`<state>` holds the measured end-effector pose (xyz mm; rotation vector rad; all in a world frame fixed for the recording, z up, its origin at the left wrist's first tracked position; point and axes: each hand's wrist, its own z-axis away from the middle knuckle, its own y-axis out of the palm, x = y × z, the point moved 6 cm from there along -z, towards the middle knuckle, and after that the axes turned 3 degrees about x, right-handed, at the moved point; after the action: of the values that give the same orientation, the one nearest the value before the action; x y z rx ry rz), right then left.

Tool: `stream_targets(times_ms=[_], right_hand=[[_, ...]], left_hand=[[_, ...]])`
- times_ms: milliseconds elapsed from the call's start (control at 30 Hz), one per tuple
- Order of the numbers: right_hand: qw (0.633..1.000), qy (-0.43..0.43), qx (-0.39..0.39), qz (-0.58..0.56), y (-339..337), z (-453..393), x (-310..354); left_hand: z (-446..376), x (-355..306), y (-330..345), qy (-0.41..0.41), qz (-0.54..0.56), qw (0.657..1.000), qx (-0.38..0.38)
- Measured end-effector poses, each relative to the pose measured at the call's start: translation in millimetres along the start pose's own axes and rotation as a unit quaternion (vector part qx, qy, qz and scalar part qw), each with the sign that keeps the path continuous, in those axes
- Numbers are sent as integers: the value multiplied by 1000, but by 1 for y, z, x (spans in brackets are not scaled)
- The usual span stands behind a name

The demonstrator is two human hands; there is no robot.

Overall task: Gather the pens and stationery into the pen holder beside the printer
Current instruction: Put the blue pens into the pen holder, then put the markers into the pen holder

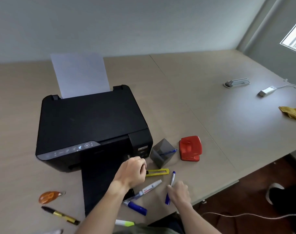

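Observation:
A grey cube pen holder point(161, 153) stands right of the black printer point(91, 125), with one blue pen point(170, 152) leaning in it. My left hand point(133, 171) is closed on the black end of a yellow utility knife point(159, 172) lying on the desk. My right hand point(179, 191) grips a blue-and-white pen point(172, 179) by its middle. Between my hands lies a white correction pen point(150, 187). A blue marker point(137, 207), a green highlighter point(125, 222), a black-and-yellow marker point(61, 215) and orange-handled scissors point(49, 196) lie near the front edge.
A red hole punch point(190, 147) sits right of the holder. The printer's black output tray point(100, 183) reaches toward me. Far right lie a grey stapler point(236, 82), a white adapter with cable point(267, 91) and a yellow cloth point(292, 113). The desk edge point(228, 184) runs diagonally at right.

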<state>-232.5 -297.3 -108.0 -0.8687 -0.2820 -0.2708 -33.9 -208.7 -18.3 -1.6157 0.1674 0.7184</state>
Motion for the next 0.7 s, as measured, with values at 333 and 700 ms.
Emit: stream_targets(times_ms=[333, 700], right_hand=[[985, -58, -100, -130, -30, 3, -17], [910, -197, -265, -253, -123, -2, 25]], left_hand=[[39, 4, 76, 14, -298, 943, 146], [35, 2, 87, 10, -325, 925, 195]])
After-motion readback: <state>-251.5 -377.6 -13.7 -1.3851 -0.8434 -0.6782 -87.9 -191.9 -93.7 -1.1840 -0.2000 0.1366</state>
